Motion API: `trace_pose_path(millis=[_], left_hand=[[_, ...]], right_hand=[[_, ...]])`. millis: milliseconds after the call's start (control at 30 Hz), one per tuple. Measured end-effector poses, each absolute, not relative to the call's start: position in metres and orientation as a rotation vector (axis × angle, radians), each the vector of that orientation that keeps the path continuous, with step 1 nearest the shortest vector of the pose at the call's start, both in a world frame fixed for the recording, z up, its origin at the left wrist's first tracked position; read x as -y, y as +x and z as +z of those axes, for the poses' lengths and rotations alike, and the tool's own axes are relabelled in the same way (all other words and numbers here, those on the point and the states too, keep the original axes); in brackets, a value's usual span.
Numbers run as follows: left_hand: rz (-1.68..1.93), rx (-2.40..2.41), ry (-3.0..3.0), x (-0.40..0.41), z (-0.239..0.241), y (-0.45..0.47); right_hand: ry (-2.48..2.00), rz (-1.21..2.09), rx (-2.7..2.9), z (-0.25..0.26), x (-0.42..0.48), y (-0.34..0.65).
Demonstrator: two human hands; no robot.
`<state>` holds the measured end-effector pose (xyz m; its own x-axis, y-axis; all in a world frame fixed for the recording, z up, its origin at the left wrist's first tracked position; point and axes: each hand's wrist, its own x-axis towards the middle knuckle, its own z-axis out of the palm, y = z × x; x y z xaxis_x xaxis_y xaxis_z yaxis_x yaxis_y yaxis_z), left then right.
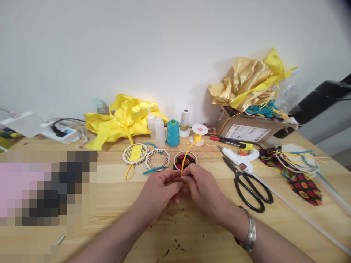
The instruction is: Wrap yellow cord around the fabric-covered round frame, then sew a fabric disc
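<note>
Two bare hands meet in my view, left hand [163,187] and right hand [202,184], thumbs and fingertips pinched at the near end of the yellow cord [185,157]; I can't make out the exact grip between them. The cord passes over the round wooden frame [196,157] just beyond the fingers and up towards the white spool [200,129]. A hard pull could, I judge, drag or topple that spool, or snag the frame's rim and shift it. Slack could tangle with the loose threads nearby. If the pinch slips, the end may fray. Reaching carelessly right risks the scissors [238,174] or glue gun [241,157].
</note>
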<state>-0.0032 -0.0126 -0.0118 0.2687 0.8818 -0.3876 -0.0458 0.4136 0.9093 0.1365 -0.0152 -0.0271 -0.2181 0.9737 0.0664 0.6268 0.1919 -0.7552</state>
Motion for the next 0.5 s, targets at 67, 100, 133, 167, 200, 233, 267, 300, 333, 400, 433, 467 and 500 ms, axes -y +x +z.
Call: trace_pose_path(millis=[67,100,133,167,200,233,267,300,333,400,433,467,500], left_hand=[[0.760,-1.129,0.979,0.0113,-0.0131,-0.0032],[0.757,-1.132,0.997,0.0107,-0.0136,-0.0033],[0.755,-1.135,1.010,0.0103,-0.0139,-0.0033],[0.751,-1.137,1.020,0.0100,-0.0140,-0.0034],[0.752,-1.140,1.028,0.0099,-0.0140,-0.0036],[0.753,-1.143,1.036,0.0099,-0.0139,-0.0039],[0.753,-1.152,1.045,0.0101,-0.0138,-0.0043],[0.752,-1.163,1.058,0.0103,-0.0137,-0.0048],[0.749,-1.175,1.075,0.0104,-0.0138,-0.0053],[0.744,-1.191,1.111,0.0102,-0.0141,-0.0067],[0.741,-1.197,1.124,0.0099,-0.0142,-0.0073],[0.742,-1.203,1.131,0.0095,-0.0141,-0.0077],[0.743,-1.208,1.134,0.0091,-0.0139,-0.0081]], right_hand=[[-1.475,0.818,1.955,-0.0282,0.0160,0.1363],[-1.469,0.819,1.968,-0.0284,0.0162,0.1363],[-1.467,0.822,1.976,-0.0284,0.0162,0.1363],[-1.468,0.825,1.978,-0.0281,0.0159,0.1364],[-1.472,0.831,1.974,-0.0276,0.0155,0.1365],[-1.477,0.840,1.966,-0.0269,0.0149,0.1368],[-1.481,0.847,1.954,-0.0260,0.0142,0.1370],[-1.484,0.847,1.941,-0.0252,0.0135,0.1373],[-1.481,0.838,1.929,-0.0244,0.0128,0.1376],[-1.455,0.814,1.915,-0.0232,0.0117,0.1383],[-1.434,0.804,1.910,-0.0228,0.0113,0.1386],[-1.410,0.800,1.907,-0.0226,0.0110,0.1390],[-1.388,0.804,1.905,-0.0224,0.0107,0.1395]])
